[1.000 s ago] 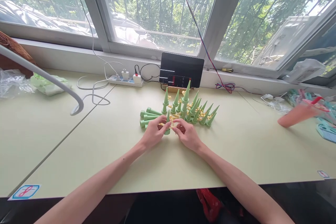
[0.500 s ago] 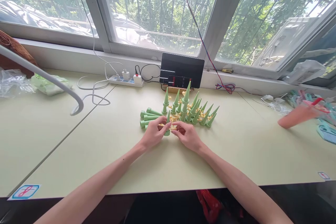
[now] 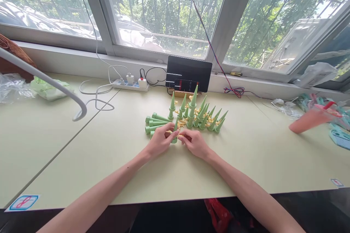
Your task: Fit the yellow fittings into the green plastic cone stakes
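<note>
- Thumb and fingers of the left hand (image 3: 160, 140) are closed around a green conical spike (image 3: 175, 126), gripping it low near its collar, the tip pointing up; whether its base touches the table is hard to tell.
- Thumb and forefinger of the right hand (image 3: 195, 142) are pinched together on a small yellow peg (image 3: 181, 136), held against or just beside the spike's right side; whether it is inserted cannot be made out.
- Both hands are close together over the pale yellow-green table (image 3: 246, 164), the held spike between them.
- Just beyond the left hand, several green spikes lie on their sides (image 3: 157, 120), ribbed ends turned left.
- Behind and to the right of the hands, more green spikes stand points up (image 3: 203, 115), some leaning; one stack (image 3: 193, 108) rises above the others.
- Loose yellow parts (image 3: 182, 124) are scattered among the standing spikes.
- Farther back, a black tablet (image 3: 189, 69) leans near the window, a phone (image 3: 187, 85) with a timer display in front of it.
- Left of the tablet is a white power strip (image 3: 129, 86); well to the right is a pink cup (image 3: 308, 121) with a red straw (image 3: 329, 105).
</note>
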{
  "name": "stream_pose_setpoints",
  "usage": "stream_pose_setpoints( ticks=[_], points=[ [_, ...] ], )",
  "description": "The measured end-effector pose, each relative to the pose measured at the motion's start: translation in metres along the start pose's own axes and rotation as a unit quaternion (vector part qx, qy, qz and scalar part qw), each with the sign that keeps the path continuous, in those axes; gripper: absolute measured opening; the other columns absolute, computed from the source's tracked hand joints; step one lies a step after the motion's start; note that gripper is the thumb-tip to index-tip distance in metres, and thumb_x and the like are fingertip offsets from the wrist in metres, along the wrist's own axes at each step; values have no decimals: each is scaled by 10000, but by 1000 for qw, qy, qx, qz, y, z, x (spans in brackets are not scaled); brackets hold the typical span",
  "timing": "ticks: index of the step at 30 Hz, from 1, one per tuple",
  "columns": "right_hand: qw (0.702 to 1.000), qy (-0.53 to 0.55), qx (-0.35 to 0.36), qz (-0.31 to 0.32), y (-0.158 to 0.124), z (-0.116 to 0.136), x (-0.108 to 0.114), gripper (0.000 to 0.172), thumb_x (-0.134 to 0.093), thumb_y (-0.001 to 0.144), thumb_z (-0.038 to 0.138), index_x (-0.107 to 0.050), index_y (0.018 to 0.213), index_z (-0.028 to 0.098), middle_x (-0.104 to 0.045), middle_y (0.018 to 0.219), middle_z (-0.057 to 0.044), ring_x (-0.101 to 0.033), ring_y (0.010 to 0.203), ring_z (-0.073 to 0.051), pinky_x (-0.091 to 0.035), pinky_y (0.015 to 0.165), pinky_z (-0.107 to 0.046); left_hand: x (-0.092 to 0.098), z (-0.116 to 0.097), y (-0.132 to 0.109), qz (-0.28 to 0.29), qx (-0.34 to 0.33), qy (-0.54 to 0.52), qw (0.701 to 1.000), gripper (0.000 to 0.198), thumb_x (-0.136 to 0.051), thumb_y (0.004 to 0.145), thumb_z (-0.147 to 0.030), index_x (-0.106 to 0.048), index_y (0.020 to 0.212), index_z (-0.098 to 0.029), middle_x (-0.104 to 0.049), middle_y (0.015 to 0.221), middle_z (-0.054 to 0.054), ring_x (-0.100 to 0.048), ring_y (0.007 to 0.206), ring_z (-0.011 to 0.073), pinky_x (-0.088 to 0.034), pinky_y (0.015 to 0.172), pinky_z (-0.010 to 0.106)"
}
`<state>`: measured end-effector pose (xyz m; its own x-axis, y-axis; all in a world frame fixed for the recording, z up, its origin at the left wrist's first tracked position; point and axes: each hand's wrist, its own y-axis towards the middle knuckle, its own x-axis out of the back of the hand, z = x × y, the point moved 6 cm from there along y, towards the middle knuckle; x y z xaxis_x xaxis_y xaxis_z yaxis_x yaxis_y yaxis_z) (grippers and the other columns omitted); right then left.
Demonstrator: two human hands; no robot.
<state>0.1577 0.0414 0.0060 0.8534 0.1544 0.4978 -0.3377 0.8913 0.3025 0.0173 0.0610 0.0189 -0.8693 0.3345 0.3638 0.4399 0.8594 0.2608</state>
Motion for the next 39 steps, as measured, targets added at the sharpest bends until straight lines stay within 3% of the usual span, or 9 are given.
stream_pose_setpoints(
  ticks=[9, 16, 25, 29, 32, 36, 39],
  points=[
    [998, -54, 28, -16, 1, -1, 0, 327, -429, 966, 331, -469, 675, 186, -421, 559, 40, -353, 510, -102, -290, 518, -238, -3, 3, 1, 31, -24, 23, 999, 173, -497, 928, -348, -525, 978, -184, -430, 637, -49, -323, 487, 72, -296, 480, 225],
    [998, -48, 25, -19, 3, -1, 3, 323, -408, 972, 338, -494, 703, 183, -413, 570, 39, -348, 511, -103, -283, 520, -240, -3, -6, 2, 44, -66, 55, 995, 159, -455, 933, -280, -536, 1024, -178, -476, 670, -40, -364, 545, 83, -350, 559, 222],
    [999, -40, 17, -28, 5, 1, 5, 386, -395, 982, 414, -530, 703, 185, -436, 574, 27, -364, 517, -110, -307, 518, -245, -2, -3, 4, 29, -62, 57, 996, 174, -479, 928, -322, -553, 1015, -191, -390, 604, -56, -335, 534, 93, -349, 537, 215],
    [999, -21, 19, -34, 5, 3, 6, 321, -429, 975, 391, -581, 788, 179, -513, 597, 18, -409, 515, -108, -349, 527, -242, 0, -4, 4, 23, -57, 36, 997, 183, -487, 930, -340, -549, 1016, -191, -405, 597, -56, -360, 520, 89, -353, 504, 210],
    [999, 0, 20, -49, 5, 4, 8, 219, -501, 941, 370, -609, 942, 179, -582, 695, -2, -435, 505, -101, -384, 510, -239, 3, -5, 5, 20, -48, 15, 999, 208, -496, 927, -355, -552, 1030, -184, -516, 695, -17, -452, 551, 96, -382, 498, 217],
    [998, 18, 20, -61, 6, 2, 10, 246, -596, 879, 349, -609, 1059, 183, -624, 858, -35, -475, 488, -82, -437, 487, -235, 8, -6, 7, 11, -29, -27, 999, 245, -506, 924, -357, -552, 1094, -186, -607, 928, 44, -557, 649, 111, -416, 507, 217],
    [997, 33, 24, -60, 8, 3, 10, 247, -610, 871, 340, -618, 1067, 189, -641, 902, -46, -523, 527, -92, -475, 499, -237, 10, -6, 7, 7, -11, -46, 999, 277, -539, 905, -376, -566, 1106, -187, -613, 914, 45, -557, 640, 110, -399, 459, 199]
  ],
)
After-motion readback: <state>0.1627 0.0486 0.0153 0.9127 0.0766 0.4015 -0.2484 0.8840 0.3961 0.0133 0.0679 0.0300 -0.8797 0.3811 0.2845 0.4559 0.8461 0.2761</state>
